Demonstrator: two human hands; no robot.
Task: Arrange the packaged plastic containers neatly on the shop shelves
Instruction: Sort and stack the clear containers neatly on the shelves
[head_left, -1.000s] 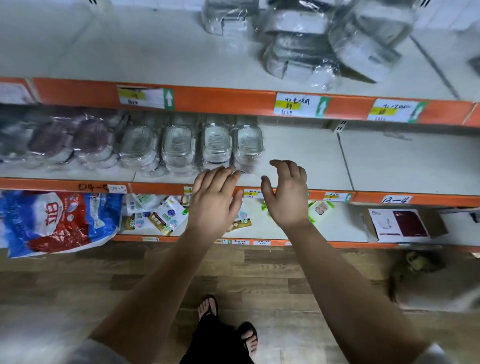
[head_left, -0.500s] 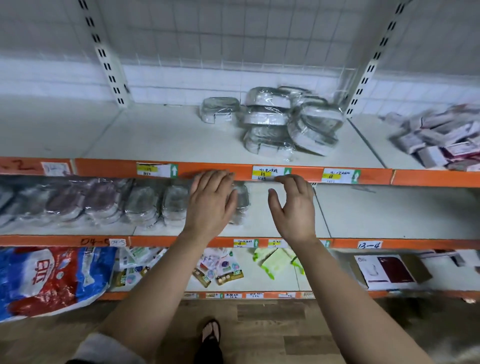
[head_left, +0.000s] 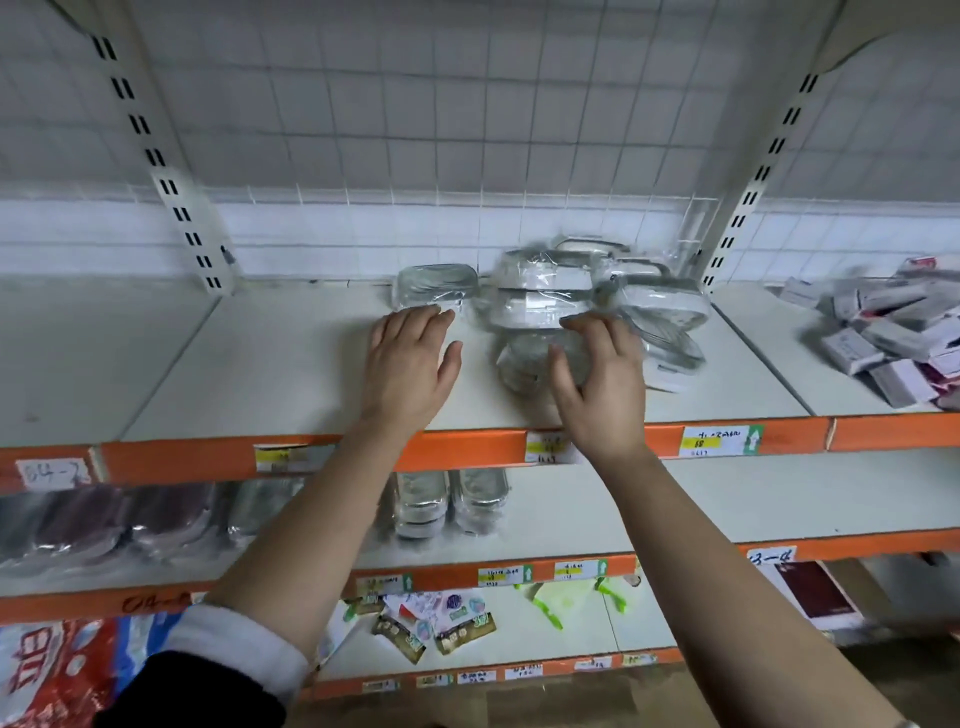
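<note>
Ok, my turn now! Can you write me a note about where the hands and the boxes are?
Left grip: open, flat over the top shelf, fingertips at the lone container.
Right grip: curved over the front container; I cannot tell whether it grasps it.
The pile behind lies jumbled, with a tilted pack on its right.
Done: the row on the middle shelf stands neat.
Left: line up the top-shelf containers.

Clear wrapped containers (head_left: 540, 291) on white shelf (head_left: 291, 364) w/ orange edge (head_left: 467, 449).
</note>
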